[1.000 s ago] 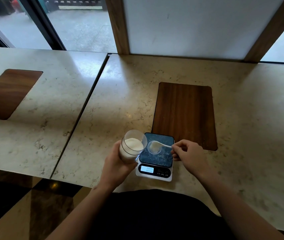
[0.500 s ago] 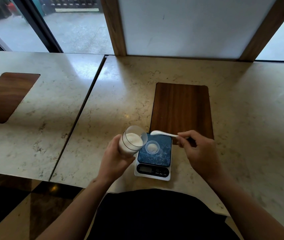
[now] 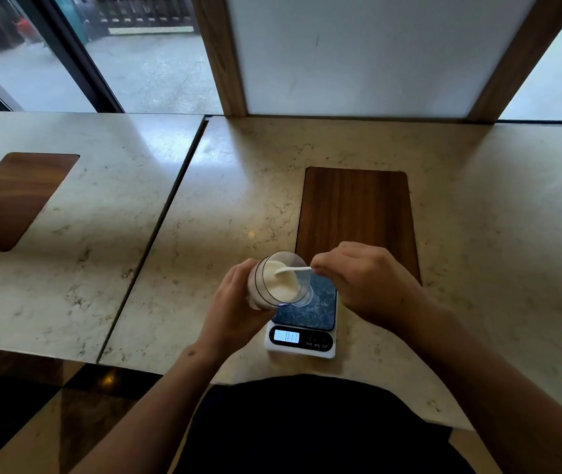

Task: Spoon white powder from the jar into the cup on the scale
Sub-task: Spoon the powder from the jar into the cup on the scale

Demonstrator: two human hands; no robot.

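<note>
The marble counter [image 3: 392,145] took up most of the view, with a dark wood inlay panel [image 3: 356,217] set into it right behind where the person was working. Near the front edge sat a small white scale [image 3: 301,336] with a dark speckled platform and a lit display, digits too blurry to read. The left hand [image 3: 235,313] was wrapped around a clear jar [image 3: 281,278], fingers curled snug round its side, holding it tipped so its mouth faced the right hand, above the scale's left edge. White powder [image 3: 281,285] was banked up inside it. The right hand [image 3: 365,282] hung over the scale's back right corner, fingers pressed together pinching the handle of a white spoon [image 3: 293,269], whose bowl was inside the jar mouth, touching the powder. The small clear cup [image 3: 308,297] was on the scale platform, mostly hidden behind the jar, only a bit of rim showing.
</note>
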